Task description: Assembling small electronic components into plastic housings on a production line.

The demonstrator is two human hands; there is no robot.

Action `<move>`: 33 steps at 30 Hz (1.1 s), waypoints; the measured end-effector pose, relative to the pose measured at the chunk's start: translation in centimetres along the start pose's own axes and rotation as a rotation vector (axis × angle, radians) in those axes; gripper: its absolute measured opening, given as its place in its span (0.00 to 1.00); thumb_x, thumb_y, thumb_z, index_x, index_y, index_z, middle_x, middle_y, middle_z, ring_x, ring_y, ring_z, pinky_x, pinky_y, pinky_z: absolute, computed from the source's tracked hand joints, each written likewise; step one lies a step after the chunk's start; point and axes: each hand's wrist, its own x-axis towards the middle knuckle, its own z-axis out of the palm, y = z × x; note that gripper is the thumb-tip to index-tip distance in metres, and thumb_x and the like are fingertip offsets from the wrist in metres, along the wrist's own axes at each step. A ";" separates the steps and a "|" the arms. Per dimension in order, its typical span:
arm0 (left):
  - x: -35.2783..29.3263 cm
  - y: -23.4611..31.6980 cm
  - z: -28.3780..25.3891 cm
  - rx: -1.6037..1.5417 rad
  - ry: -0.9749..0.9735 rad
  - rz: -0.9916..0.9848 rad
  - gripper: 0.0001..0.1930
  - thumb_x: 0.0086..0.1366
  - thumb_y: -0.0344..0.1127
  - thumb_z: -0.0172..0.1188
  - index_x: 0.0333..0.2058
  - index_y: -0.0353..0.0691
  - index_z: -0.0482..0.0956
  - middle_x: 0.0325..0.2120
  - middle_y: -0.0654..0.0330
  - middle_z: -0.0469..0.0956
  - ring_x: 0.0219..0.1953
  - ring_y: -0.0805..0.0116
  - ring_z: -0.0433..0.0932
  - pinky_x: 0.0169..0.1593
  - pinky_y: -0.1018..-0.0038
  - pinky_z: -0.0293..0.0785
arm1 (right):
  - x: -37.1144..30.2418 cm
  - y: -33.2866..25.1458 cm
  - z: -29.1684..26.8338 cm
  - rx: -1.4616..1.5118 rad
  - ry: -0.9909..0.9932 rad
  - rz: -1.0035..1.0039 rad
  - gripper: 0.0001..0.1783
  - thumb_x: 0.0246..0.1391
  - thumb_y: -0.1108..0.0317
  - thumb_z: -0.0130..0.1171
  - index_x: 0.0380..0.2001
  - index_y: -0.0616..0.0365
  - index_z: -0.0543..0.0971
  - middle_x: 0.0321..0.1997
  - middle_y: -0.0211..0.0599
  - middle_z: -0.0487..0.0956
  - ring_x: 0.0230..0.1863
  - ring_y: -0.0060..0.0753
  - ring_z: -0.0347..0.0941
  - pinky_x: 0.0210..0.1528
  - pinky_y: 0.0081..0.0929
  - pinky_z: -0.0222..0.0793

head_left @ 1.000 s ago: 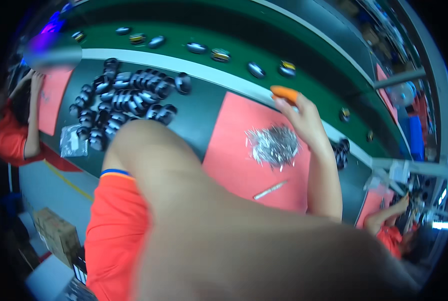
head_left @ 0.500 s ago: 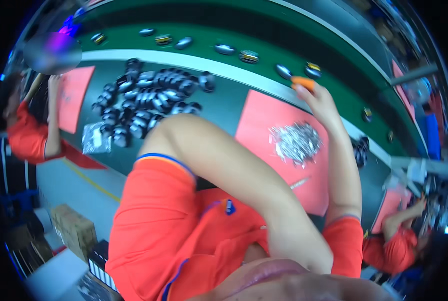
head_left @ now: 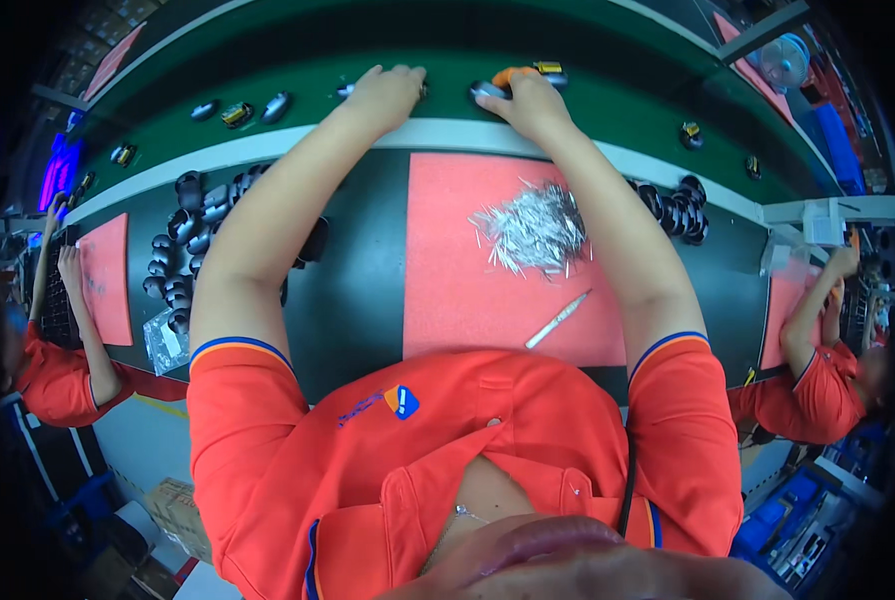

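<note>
Both my arms reach forward over the green conveyor belt point(head_left: 627, 95). My right hand point(head_left: 535, 108), with orange coverings on its fingertips, pinches a dark, glossy rounded shell point(head_left: 484, 92) at the belt's near edge. Just behind that hand lies a yellow-and-black part point(head_left: 550, 70). My left hand point(head_left: 387, 97) is closed downward over the belt, its fingers curled round something mostly hidden; a bit of yellow shows at its right side. Another dark shell point(head_left: 345, 90) peeks out beside its left edge. On the pink mat point(head_left: 447, 290) before me lies a heap of thin silvery strips point(head_left: 532, 228).
A pale pen-like tool point(head_left: 559, 318) lies on the mat. Stacked dark shells point(head_left: 179, 260) stand at left, more point(head_left: 679, 210) at right. A clear plastic bag point(head_left: 165, 340) lies at the table's left. A white rail point(head_left: 467, 135) borders the belt. Co-workers point(head_left: 67, 370) sit on both sides.
My left arm, earlier folded across my body with its hand out of sight, now stretches to the belt. My right hand now grips a shell. The view has turned.
</note>
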 end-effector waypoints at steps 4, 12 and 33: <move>0.1 -0.4 -0.3 -0.151 0.090 0.014 0.12 0.61 0.34 0.54 0.43 0.37 0.74 0.37 0.49 0.77 0.41 0.51 0.78 0.41 0.61 0.76 | -0.6 -1.2 -0.4 -0.060 0.023 -0.048 0.27 0.44 0.52 0.66 0.45 0.56 0.75 0.39 0.46 0.80 0.42 0.46 0.77 0.47 0.36 0.71; -2.6 8.6 -3.9 -1.920 0.233 -0.241 0.18 0.70 0.41 0.46 0.54 0.40 0.68 0.37 0.62 0.73 0.38 0.75 0.73 0.41 0.80 0.68 | -6.0 -0.5 -4.6 0.895 -0.111 0.180 0.29 0.51 0.59 0.63 0.56 0.55 0.70 0.44 0.34 0.76 0.40 0.23 0.75 0.43 0.22 0.70; -4.3 12.7 -0.3 -2.048 0.207 -0.339 0.21 0.70 0.39 0.43 0.59 0.37 0.61 0.47 0.59 0.73 0.43 0.76 0.71 0.47 0.77 0.64 | -10.1 -0.4 -4.2 0.942 0.175 0.216 0.22 0.59 0.63 0.55 0.54 0.60 0.72 0.46 0.35 0.76 0.44 0.23 0.73 0.49 0.22 0.69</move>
